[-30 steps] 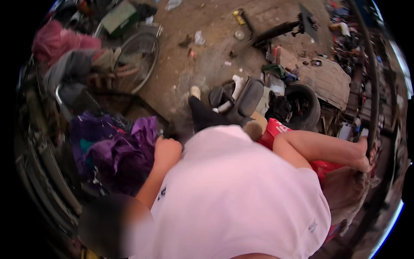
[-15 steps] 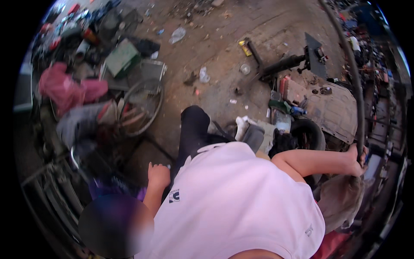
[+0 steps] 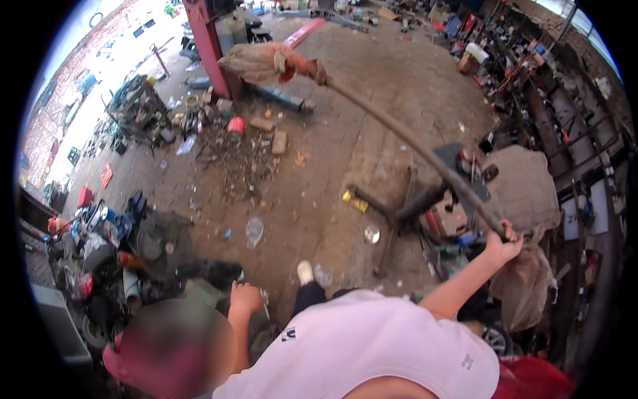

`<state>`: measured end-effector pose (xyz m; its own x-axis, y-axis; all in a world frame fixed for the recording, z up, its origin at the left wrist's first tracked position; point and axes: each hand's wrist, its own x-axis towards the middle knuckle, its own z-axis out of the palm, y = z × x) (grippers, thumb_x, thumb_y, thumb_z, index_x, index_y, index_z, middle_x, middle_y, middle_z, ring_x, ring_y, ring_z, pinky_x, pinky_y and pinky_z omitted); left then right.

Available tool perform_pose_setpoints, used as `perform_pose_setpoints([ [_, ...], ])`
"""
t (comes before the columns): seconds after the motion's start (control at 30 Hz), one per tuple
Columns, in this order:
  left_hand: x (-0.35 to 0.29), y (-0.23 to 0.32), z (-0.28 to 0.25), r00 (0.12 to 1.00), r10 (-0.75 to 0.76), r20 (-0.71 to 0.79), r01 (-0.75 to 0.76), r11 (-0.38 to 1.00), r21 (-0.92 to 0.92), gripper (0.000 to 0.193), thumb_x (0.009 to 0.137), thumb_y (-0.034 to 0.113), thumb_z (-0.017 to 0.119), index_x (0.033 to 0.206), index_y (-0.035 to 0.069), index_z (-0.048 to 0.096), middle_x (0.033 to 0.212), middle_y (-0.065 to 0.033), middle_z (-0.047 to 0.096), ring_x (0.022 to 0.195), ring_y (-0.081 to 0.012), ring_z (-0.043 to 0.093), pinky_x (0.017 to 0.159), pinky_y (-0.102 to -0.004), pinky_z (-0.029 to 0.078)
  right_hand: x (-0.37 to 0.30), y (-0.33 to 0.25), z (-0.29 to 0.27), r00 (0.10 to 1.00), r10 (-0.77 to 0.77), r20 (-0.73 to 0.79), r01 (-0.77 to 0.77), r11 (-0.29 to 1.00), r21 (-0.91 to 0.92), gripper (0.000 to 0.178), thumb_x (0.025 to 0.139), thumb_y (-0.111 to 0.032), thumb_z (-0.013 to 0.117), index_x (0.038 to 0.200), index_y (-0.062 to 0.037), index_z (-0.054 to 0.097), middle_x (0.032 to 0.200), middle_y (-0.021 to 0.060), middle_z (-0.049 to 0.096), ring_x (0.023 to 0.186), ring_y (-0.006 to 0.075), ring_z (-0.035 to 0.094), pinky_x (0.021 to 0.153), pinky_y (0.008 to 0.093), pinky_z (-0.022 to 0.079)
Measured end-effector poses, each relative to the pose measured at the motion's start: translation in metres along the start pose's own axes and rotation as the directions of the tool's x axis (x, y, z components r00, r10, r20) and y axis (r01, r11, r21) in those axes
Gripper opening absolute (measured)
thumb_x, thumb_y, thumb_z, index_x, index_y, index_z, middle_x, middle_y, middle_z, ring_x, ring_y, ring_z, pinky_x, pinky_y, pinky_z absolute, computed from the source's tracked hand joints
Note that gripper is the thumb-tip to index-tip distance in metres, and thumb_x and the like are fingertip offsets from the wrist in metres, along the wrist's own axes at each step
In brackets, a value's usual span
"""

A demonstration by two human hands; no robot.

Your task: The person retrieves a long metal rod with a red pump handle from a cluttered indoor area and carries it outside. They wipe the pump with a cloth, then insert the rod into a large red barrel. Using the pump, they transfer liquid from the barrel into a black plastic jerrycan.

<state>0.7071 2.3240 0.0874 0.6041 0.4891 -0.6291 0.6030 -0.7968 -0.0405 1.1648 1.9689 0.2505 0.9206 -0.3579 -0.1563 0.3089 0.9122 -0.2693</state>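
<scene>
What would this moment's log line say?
right hand: grips long pole | left hand: hold unclear | cloth bundle: at pole's far end

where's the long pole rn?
In the head view, the long pole slants from the right hand, right of centre, toward the upper left, where its bundled far end overlaps the pink post.

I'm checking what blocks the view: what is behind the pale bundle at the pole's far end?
Behind the pale bundle on the pole, which the right hand grips, a red post shows. Whatever the bundle covers, including part of the post, cannot be seen.
</scene>
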Motion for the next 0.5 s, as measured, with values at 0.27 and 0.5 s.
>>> perform_pose_setpoints([
  [0.27,0.257,-0.024,-0.243,0.887,0.303,-0.348,-0.281,0.953,0.115,0.043,0.075,0.037,0.063,0.103,0.004,0.062,0.111,-0.0176,0.056,0.115,-0.031,0.047,0.106,-0.0458,0.024,0.051,0.178,0.032,0.986,0.07,-0.149,-0.068,0.998,0.018,0.041,0.091,-0.022,0.039,0.052,-0.0152,0.031,0.043,-0.0032,0.029,0.037,0.0127,0.033,0.061,0.0307,0.044],
  [0.5,0.488,0.006,-0.363,0.865,0.412,-0.286,-0.425,0.905,0.021,0.046,0.078,0.042,0.057,0.108,0.008,0.061,0.116,-0.0179,0.054,0.118,-0.0308,0.044,0.106,-0.0473,0.023,0.175,0.367,0.069,0.982,0.041,-0.187,-0.044,0.999,-0.011,0.042,0.092,-0.024,0.039,0.053,-0.015,0.026,0.044,-0.0015,0.027,0.039,0.0147,0.033,0.062,0.0333,0.043],
])
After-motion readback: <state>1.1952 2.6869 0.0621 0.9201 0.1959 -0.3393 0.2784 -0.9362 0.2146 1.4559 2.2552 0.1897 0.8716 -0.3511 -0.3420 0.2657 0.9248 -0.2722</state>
